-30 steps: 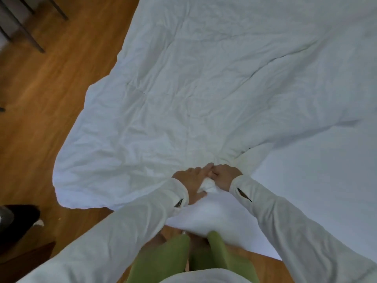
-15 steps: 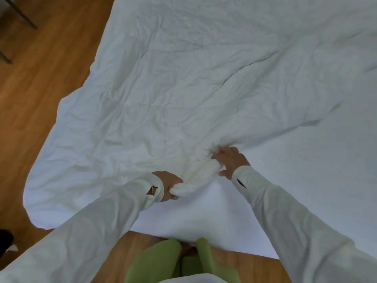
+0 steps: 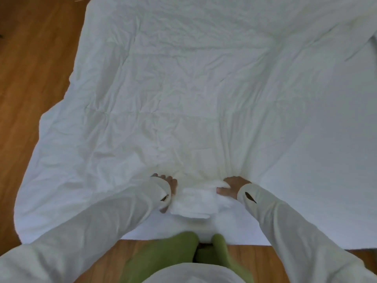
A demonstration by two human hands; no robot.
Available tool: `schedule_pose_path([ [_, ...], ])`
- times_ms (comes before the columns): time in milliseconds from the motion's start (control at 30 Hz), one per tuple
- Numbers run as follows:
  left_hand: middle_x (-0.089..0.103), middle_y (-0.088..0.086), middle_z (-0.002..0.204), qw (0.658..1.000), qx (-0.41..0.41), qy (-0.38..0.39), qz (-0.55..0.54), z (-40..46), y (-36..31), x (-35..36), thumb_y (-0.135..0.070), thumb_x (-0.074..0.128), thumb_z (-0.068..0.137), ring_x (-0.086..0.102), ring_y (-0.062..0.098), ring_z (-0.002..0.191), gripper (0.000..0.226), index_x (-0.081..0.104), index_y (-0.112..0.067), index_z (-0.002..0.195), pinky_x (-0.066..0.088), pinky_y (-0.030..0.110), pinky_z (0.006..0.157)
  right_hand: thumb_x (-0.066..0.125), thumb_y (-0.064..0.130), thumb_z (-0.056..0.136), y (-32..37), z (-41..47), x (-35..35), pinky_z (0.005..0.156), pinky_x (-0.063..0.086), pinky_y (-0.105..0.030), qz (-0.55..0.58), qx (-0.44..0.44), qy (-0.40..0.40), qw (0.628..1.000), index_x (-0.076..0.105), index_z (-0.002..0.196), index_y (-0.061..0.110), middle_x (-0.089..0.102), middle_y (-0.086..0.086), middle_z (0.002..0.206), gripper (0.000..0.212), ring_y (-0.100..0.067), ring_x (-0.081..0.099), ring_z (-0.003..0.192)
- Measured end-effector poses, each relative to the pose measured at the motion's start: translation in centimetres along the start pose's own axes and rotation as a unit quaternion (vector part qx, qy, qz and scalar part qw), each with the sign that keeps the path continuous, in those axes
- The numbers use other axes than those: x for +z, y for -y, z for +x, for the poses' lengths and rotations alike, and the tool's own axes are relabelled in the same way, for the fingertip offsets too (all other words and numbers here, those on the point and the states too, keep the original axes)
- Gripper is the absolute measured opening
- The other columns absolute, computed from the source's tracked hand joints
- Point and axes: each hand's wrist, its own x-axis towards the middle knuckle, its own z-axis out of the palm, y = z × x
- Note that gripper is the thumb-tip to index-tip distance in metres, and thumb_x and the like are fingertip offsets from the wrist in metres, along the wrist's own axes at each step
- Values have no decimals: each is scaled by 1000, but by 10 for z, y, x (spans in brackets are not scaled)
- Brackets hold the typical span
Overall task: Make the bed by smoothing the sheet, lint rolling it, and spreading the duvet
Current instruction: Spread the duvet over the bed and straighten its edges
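Head cam: both arms are reaching forward and down, and the left hand (image 3: 170, 189) and right hand (image 3: 231, 186) are each gripping a bunched fold of the white duvet (image 3: 183, 88), which is lying crumpled across the bed, its left edge hanging over the wood floor (image 3: 30, 78).

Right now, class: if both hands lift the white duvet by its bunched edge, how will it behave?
The duvet will probably sag floppily: it creases everywhere and bunches between the left hand and right hand. Likely light for its size, dragging rather than sliding cleanly.
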Motion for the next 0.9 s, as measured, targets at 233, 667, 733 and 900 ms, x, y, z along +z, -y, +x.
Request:
schedule_pose_path([
  [233,-14,3,158,958,143,-234,80,5,-114,-8,-31,51,93,0,31,145,85,-12,-26,150,11,49,115,49,56,93,-34,-17,-9,97,38,-33,-68,-36,-105,992,56,128,21,51,-2,130,50,-23,46,121],
  [667,54,14,76,719,-134,-329,-598,-17,-116,-48,-34,58,79,50,23,77,30,54,-8,64,35,27,62,76,52,73,-115,-21,51,117,25,-39,201,-133,-191,951,-18,149,32,-5,5,160,123,-16,10,147],
  [733,54,10,75,659,-164,-342,-649,-34,-109,-37,-39,57,71,49,21,80,27,55,-12,66,35,27,69,76,61,68,-95,-5,30,119,14,-45,132,-147,-257,946,-21,146,33,-13,-4,159,127,-23,-8,148],
  [900,54,5,77,592,-220,-346,-693,-46,-96,-31,-26,49,97,47,22,89,21,56,-12,82,31,29,80,84,53,56,-57,23,-37,96,42,-49,104,-175,-485,851,33,131,24,34,-11,132,96,-33,37,123],
])
